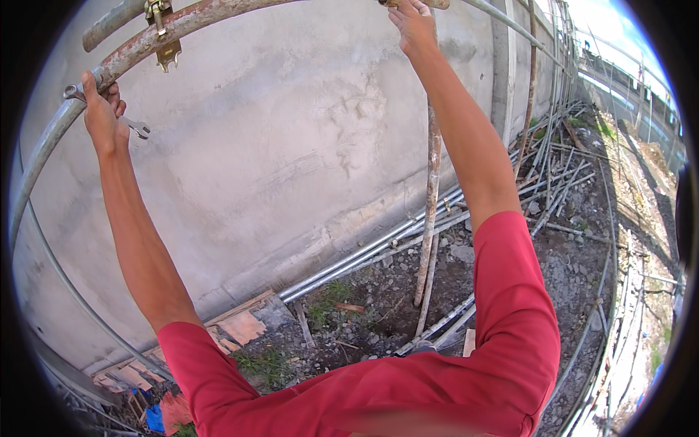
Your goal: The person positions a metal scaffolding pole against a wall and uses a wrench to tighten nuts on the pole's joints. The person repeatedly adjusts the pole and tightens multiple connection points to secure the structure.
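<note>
two bare hands are raised at the ends of two short red fabric sleeves [513,284]. the left hand [108,120], at ten o'clock, holds one silver metal wrench [138,130] — its ring end overlaps a long, rust-mottled grey metal pipe [204,20], and its open end juts from the palm toward four o'clock. the thumb points up beside the pipe and the fingers are bent inward; how hard they press cannot be told. the right hand [415,28], just past twelve o'clock, curls its fingers at a rusty brown metal piece [440,4] cut by the upper edge; whether they pinch it cannot be told.

one brass-coloured metal coupler [167,52] sits on the long pipe between ten and eleven o'clock, next to the end of one shorter grey pipe [113,25]. one upright rust-spotted pole [429,211] runs down toward five o'clock.

a wide gap separates the forearms, with a grey rendered wall [277,146] behind; its lower edge climbs from eight o'clock toward two. bright silver pipes [349,266] lie along that edge — and between two and three o'clock lies a heap of thin grey poles [561,178], too tangled to count.
</note>
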{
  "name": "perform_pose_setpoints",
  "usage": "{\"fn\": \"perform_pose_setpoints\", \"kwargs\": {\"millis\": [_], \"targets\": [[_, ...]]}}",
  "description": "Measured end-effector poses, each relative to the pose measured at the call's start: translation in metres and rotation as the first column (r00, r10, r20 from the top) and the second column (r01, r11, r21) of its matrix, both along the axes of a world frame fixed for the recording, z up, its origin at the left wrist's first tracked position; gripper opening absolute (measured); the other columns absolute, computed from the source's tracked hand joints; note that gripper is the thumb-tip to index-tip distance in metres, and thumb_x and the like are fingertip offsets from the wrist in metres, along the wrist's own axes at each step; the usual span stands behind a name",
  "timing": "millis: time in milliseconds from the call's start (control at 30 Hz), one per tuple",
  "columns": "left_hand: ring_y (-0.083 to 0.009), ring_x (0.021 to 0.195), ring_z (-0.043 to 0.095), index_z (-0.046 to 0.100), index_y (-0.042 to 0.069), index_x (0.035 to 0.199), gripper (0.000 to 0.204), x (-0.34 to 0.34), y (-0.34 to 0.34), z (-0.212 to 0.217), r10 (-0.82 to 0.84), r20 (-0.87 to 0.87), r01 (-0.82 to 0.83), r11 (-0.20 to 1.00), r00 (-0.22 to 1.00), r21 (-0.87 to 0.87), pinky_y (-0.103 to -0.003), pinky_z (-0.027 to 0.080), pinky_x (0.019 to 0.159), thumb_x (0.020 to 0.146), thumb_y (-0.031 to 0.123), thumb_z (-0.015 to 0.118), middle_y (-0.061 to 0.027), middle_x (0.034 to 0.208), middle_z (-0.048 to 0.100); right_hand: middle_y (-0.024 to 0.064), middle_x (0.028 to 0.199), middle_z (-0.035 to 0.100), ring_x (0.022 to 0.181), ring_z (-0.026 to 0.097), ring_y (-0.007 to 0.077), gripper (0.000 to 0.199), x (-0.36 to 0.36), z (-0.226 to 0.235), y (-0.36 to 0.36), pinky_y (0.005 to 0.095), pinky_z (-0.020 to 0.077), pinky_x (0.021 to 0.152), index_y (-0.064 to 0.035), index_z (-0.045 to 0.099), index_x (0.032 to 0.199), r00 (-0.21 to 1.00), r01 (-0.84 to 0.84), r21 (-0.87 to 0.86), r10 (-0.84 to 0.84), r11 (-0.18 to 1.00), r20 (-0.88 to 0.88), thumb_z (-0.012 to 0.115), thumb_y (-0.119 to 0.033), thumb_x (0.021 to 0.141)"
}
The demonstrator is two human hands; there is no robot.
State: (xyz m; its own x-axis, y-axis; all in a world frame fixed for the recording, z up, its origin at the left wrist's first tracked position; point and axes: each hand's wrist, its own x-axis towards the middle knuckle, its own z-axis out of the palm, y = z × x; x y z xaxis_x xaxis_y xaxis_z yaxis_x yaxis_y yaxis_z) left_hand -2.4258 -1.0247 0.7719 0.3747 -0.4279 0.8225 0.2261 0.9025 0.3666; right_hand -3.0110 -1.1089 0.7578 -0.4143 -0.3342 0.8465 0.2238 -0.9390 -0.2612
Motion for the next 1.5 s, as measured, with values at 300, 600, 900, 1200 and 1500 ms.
{"fn": "perform_pose_setpoints", "kwargs": {"millis": [300,600,900,1200,1500], "targets": [[-0.0059,0.055,0.036,0.061,0.008,0.093,0.045,-0.001,0.000,-0.002,0.010,-0.014,-0.010,1.000,1.000,0.017,-0.023,0.029,0.050,0.102,0.052,0.062,-0.0009,0.073,0.054,0.0212,0.131,0.055,0.123,0.058,0.0474,0.075,0.058,0.009,-0.004,0.0566,0.0511,0.109,0.0072,0.035,0.145,0.924,-0.324,-0.012,0.319,0.946,0.211,0.081,-0.013,0.090],[-0.0068,0.054,0.038,0.072,0.006,0.091,0.045,-0.037,0.058,-0.045,0.647,0.271,-0.655,0.752,0.713,-0.071,-0.026,0.031,0.052,0.099,0.050,0.068,0.0055,0.061,0.047,0.0212,0.128,0.060,0.122,0.061,0.0415,0.059,0.055,-0.001,0.018,0.0588,0.0525,0.108,0.0095,0.043,0.137,0.937,-0.338,0.057,0.330,0.939,0.113,0.077,-0.005,0.091],[-0.0296,0.099,0.068,0.052,0.008,0.144,0.090,-0.289,0.035,0.059,0.966,0.021,-0.385,-0.082,-0.257,-0.919,-0.039,0.059,0.076,0.074,0.054,0.085,-0.0131,0.126,0.060,0.0213,0.119,0.067,0.114,0.067,0.0368,0.051,0.075,0.000,0.049,0.0495,0.0556,0.107,0.0114,0.051,0.131,0.968,-0.217,0.100,0.201,0.971,0.148,0.078,-0.006,0.091],[-0.0229,0.094,0.074,0.055,0.013,0.147,0.089,-0.314,-0.004,0.077,0.876,0.099,-0.525,-0.188,-0.471,-0.830,-0.030,0.062,0.067,0.079,0.067,0.078,-0.0106,0.131,0.062,0.0099,0.090,0.068,0.082,0.066,0.0165,0.063,0.069,0.002,0.031,0.0356,0.0540,0.081,0.0000,0.045,0.119,0.969,0.201,0.204,-0.224,0.958,0.100,0.088,-0.026,0.082],[-0.0383,0.094,0.069,0.056,0.000,0.132,0.084,-0.314,0.009,0.081,0.943,0.149,-0.450,-0.002,-0.298,-0.893,-0.048,0.058,0.072,0.069,0.047,0.085,-0.0203,0.118,0.061,0.0054,0.070,0.065,0.061,0.060,0.0157,0.041,0.047,-0.011,0.034,0.0321,0.0487,0.061,-0.0039,0.057,0.111,0.805,0.589,-0.065,-0.592,0.805,-0.034,0.082,-0.026,0.088]]}}
